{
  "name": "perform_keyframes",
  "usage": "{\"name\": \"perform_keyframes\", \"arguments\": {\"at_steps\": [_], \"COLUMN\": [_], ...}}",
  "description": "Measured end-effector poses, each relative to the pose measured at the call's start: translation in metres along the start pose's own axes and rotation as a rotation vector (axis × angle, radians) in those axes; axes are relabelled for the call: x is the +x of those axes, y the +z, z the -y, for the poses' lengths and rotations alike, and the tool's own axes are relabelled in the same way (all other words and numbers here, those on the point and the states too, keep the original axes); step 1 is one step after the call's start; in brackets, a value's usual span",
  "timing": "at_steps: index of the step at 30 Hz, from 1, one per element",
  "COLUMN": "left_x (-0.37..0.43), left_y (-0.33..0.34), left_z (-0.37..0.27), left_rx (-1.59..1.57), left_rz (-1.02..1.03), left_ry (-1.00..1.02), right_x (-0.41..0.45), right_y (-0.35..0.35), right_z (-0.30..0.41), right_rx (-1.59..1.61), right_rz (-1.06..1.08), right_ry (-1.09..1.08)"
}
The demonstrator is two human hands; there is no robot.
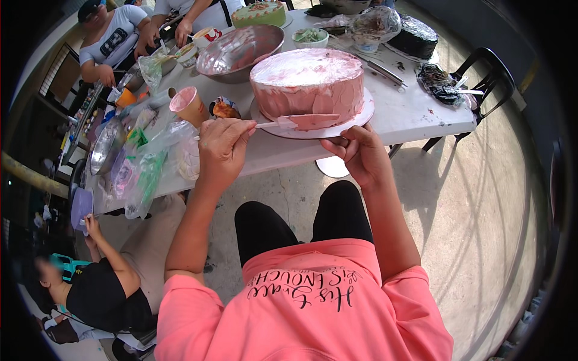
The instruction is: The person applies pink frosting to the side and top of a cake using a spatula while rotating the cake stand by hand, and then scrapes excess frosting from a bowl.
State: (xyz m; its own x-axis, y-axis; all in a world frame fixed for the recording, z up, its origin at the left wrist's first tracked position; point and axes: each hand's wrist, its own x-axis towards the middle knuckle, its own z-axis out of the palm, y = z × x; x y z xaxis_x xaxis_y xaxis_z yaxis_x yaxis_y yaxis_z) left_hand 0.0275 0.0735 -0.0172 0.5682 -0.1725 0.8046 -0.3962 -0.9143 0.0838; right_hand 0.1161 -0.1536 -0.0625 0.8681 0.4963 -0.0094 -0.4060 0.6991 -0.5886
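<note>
A round cake (311, 97) covered in pink icing stands before me on a white cake board (369, 108). Its top looks whitish and shiny, and the icing on its side is uneven. Between the fingers of my left hand (223, 146) is the pale handle of a spatula (300, 122). The spatula's pink-smeared blade lies flat along the lower front of the cake. My right hand (361, 151) grips the near right rim of the board, its thumb and fingers at the edge. Part of the board's front reaches to the table's near edge.
Behind the cake are a large steel bowl (241, 54) and a green cake (257, 14). A paper cup (187, 106) and plastic bags (151, 176) lie left. To the right are a metal-handled tool (384, 72), a dark cake (413, 38) and a black chair (492, 85). Other people work around the table.
</note>
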Motion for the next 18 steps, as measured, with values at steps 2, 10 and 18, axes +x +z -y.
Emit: {"name": "perform_keyframes", "arguments": {"at_steps": [2, 10, 18], "left_x": [0.005, -0.005, -0.006], "left_y": [-0.003, -0.001, -0.003], "left_z": [-0.009, -0.027, -0.039], "left_rx": [0.033, 0.043, 0.093], "left_rz": [-0.036, 0.04, 0.007], "left_ry": [-0.019, -0.109, -0.124], "right_x": [0.0, -0.001, -0.002], "right_y": [-0.002, -0.001, 0.0], "right_z": [-0.001, -0.005, -0.006], "right_rx": [0.008, 0.007, 0.029], "right_rz": [-0.001, 0.044, 0.045], "right_ry": [-0.001, -0.004, -0.005]}}
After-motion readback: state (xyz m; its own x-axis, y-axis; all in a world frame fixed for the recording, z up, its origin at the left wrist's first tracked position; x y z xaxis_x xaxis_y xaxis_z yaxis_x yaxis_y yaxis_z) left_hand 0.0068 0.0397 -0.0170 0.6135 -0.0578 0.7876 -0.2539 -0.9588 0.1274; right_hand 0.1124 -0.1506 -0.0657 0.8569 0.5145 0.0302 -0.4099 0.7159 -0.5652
